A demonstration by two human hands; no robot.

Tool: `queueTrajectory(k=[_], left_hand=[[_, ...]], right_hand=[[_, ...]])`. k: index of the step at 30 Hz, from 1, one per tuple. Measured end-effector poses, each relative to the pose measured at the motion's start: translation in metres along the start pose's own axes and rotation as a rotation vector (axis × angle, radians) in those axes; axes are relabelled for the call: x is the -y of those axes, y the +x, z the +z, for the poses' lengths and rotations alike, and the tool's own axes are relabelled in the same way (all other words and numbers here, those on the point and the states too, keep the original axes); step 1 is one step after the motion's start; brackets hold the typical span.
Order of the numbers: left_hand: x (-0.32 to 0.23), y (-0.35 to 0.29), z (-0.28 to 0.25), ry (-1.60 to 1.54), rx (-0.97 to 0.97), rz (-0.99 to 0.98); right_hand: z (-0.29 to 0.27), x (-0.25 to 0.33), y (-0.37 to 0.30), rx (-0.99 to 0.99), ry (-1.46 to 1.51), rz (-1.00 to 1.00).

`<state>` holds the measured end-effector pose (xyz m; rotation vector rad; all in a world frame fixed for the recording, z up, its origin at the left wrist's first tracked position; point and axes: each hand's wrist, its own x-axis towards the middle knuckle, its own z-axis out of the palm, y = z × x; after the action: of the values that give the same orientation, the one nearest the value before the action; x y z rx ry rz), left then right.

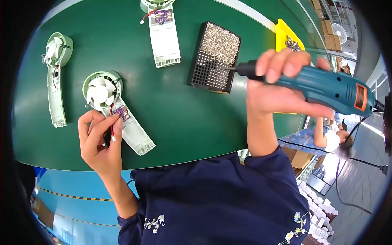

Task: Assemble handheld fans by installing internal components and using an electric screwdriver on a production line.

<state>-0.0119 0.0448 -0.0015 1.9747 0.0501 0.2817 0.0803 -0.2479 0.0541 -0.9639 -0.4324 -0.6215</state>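
Observation:
My right hand [281, 83] is wrapped round a teal electric screwdriver [326, 90], held sideways with its bit pointing left. The bit's tip is over the black screw tray [194, 67], at the perforated part beside the heaped small screws [220, 41]. Down on the left, my left hand [102, 139] pinches a small purple circuit board [122, 113] at the neck of a pale green handheld fan housing [136, 134]. White blades [99, 93] show in its round head. Red and dark wires with white plugs [113, 138] hang by my fingers.
Another open fan housing [56, 96] lies at far left, and one with a purple board [165, 41] at the back. A yellow bin [281, 34] of small metal parts stands back right. A person [328, 136] sits beyond the right edge. The screwdriver's cord [379, 107] runs right.

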Motion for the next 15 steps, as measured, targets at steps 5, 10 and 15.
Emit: queueTrajectory(k=[5,10,15], left_hand=[[-0.002,0.0,-0.002,-0.002,0.055,0.007],[-0.001,-0.001,0.001,-0.009,-0.005,0.009],[-0.001,0.0,0.004,-0.021,0.001,0.004]], right_hand=[[0.008,-0.018,-0.006,0.052,-0.061,-0.013],[0.01,-0.027,-0.006,-0.037,0.025,0.0],[0.006,-0.029,-0.007,-0.084,0.012,0.04]])
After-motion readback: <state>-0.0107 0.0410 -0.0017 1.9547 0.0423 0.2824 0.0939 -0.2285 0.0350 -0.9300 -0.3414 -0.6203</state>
